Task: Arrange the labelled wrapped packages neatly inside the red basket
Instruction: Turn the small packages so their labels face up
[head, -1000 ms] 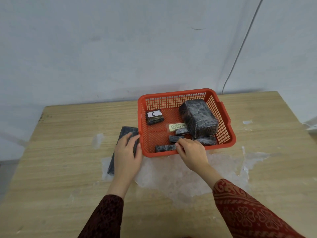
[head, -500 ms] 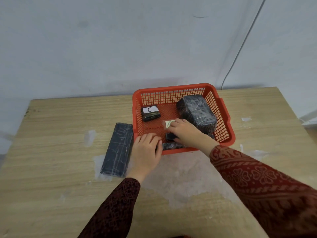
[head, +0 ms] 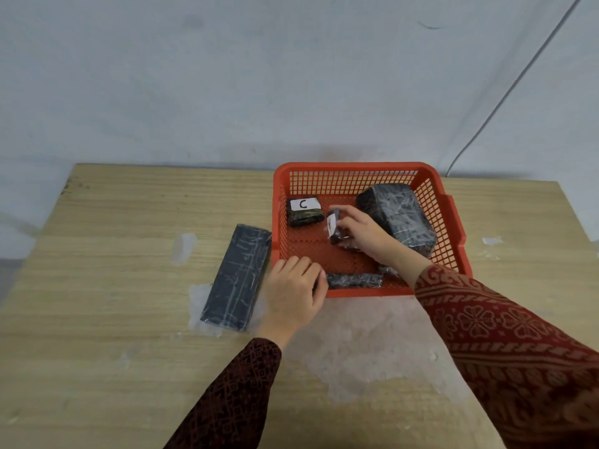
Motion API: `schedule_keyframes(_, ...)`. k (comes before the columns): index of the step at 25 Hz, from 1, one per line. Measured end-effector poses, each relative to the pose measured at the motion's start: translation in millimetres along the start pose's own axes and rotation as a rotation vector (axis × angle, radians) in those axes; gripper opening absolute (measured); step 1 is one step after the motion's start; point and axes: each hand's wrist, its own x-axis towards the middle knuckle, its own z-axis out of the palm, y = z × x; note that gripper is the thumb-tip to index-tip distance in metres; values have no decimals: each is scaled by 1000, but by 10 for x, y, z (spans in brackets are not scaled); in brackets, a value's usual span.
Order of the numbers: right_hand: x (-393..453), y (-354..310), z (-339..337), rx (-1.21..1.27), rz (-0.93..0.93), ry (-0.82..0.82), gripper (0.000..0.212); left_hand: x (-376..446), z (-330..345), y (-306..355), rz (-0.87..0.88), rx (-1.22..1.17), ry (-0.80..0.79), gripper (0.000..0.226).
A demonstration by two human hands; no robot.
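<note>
Red plastic mesh basket is sitting on the light wooden worktop, near its far edge; everything below is placed relative to the basket. A long flat package wrapped in dark film is lying on the worktop just left of it, outside, with whitish residue patches spreading on the wood in front of the basket. A thin grey cable is running down the pale wall behind its right corner.

Inside: a small dark wrapped package with a white "C" label is sitting at the back left, a big dark wrapped block is filling the right side, and a narrow dark wrapped bar is lying along the front wall.

Right hand is reaching over the front rim into the middle, fingers gripping a small dark wrapped package with a white label, which is tilting up on edge; label text unreadable. The forearm in a red patterned sleeve is covering the front right corner.

Left hand is resting palm down at the front left corner, fingers curling closed over the rim, tips just beside the bar's left end.
</note>
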Motion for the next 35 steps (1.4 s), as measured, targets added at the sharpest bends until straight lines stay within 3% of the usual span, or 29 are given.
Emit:
schedule_keyframes(2, 23, -65, -24, 288, 78, -25, 36, -6, -8, 26, 19, 12, -16, 29)
schedule_keyframes(5, 65, -60, 2, 365, 84, -35, 30, 11, -41, 36, -2, 1, -9, 29)
schedule_keyframes(7, 74, -25, 19, 168, 27, -7, 22, 19, -66, 54, -4, 1, -7, 27)
schedule_keyframes(10, 94, 58, 60, -280, -108, 68, 38, 27, -105, 66, -1, 9, -12, 25)
schedule_keyframes(14, 156, 154, 215, -543, -361, 206, 31, 31, -115, 77, 6, 3, -21, 26)
schedule_keyframes(20, 246, 125, 239, -1080, -444, 164, 25, 29, -105, 70, 11, 14, -24, 27)
schedule_keyframes(27, 202, 192, 384, -978, -391, 96, 27, 28, -107, 78, 5, 29, -53, 29)
schedule_keyframes(35, -107, 135, 298, -1037, -486, 104, 39, 36, -129, 110, -4, 54, -70, 30)
